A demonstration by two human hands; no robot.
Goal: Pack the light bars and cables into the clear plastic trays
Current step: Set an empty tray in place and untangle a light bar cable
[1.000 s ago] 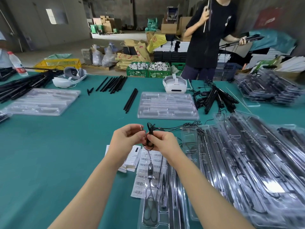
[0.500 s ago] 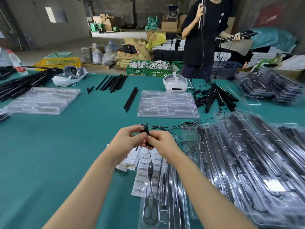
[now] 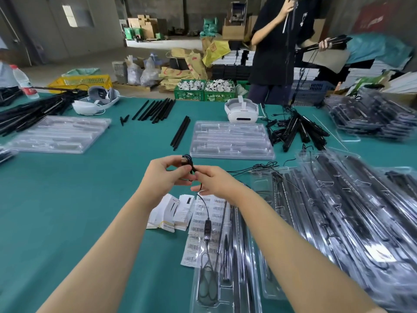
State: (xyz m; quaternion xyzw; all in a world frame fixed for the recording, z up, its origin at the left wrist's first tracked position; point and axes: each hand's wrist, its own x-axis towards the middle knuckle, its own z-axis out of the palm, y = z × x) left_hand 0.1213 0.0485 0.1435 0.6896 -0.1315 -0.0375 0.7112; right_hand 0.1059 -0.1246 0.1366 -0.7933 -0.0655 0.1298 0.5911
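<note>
Empty tray (image 3: 231,141) beyond hands, packed trays (image 3: 352,218) right.

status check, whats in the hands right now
Left hand and right hand both pinch thin black cable, coiling it. Clear plastic tray below, part filled. Nothing blocking.

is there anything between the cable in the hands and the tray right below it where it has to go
Nothing visible blocks it. The left hand and right hand pinch the coiled cable in the air, and its tail with the inline controller already hangs down into the open tray below.
</note>
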